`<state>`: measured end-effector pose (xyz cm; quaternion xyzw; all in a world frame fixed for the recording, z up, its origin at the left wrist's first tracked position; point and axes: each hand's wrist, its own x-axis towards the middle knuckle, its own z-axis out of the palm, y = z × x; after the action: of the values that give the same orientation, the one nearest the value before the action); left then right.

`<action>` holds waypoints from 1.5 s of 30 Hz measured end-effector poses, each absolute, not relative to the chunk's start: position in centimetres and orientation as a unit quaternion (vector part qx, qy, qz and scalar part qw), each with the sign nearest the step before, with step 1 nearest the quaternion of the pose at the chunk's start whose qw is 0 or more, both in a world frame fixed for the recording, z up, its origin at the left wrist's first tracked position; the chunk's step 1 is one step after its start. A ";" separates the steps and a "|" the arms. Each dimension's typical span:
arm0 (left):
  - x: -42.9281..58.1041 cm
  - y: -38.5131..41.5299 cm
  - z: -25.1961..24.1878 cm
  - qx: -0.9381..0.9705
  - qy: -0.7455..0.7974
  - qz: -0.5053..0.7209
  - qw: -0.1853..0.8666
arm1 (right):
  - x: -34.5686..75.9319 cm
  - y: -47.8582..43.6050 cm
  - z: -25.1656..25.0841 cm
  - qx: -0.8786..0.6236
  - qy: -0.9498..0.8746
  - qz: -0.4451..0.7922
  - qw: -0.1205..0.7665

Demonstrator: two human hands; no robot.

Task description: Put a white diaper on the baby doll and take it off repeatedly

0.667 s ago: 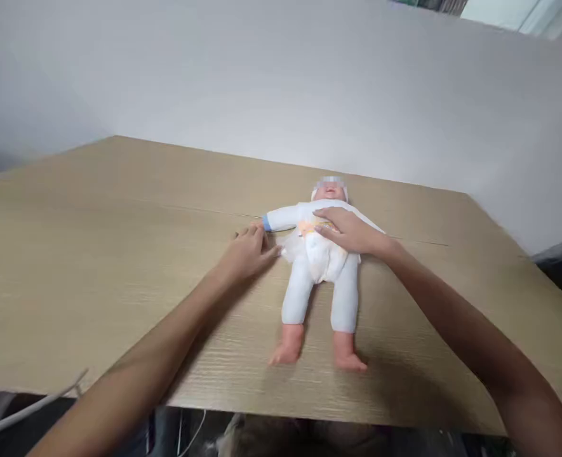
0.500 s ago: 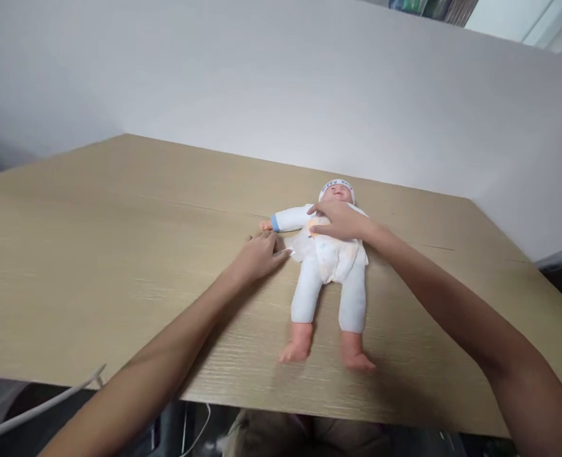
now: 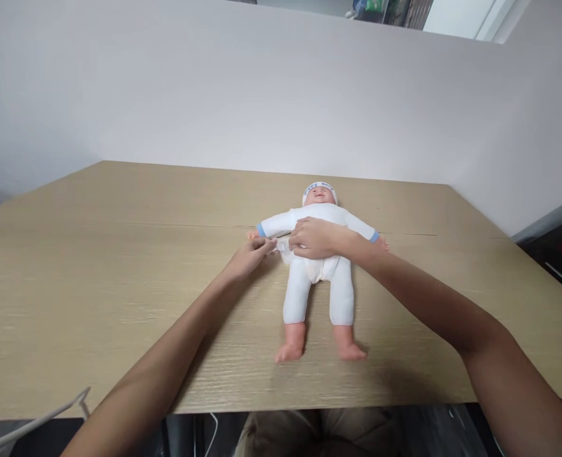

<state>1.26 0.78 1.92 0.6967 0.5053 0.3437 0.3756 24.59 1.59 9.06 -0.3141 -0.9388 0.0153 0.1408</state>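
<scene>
The doll (image 3: pixel 321 211) lies face-up on the table (image 3: pixel 119 266), its head towards the wall (image 3: pixel 261 95) beyond it. Around the doll's hips is the diaper (image 3: pixel 317 270). Beside the doll's waist, my left hand (image 3: pixel 252 256) pinches the diaper's outstretched side wing between thumb and fingers. My right hand (image 3: pixel 313 238) lies across the doll's belly, fingers curled over the diaper's front; whether they grip it, I cannot tell.

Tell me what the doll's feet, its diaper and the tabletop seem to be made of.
The doll's feet: likely vinyl or similar plastic, smooth and evenly pink. The diaper: probably nonwoven fabric, matte white, creased at the crotch. The tabletop: wood or wood-look laminate, low sheen, pale grain streaks.
</scene>
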 end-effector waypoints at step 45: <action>8.5 3.5 -0.8 0.673 0.443 0.493 0.330 | 28.7 2.2 5.3 -0.458 -0.775 0.155 0.406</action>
<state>8.53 3.52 -0.84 0.6727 0.4427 0.4929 0.3295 28.66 2.21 5.33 -0.4581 -0.7755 0.1548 0.4060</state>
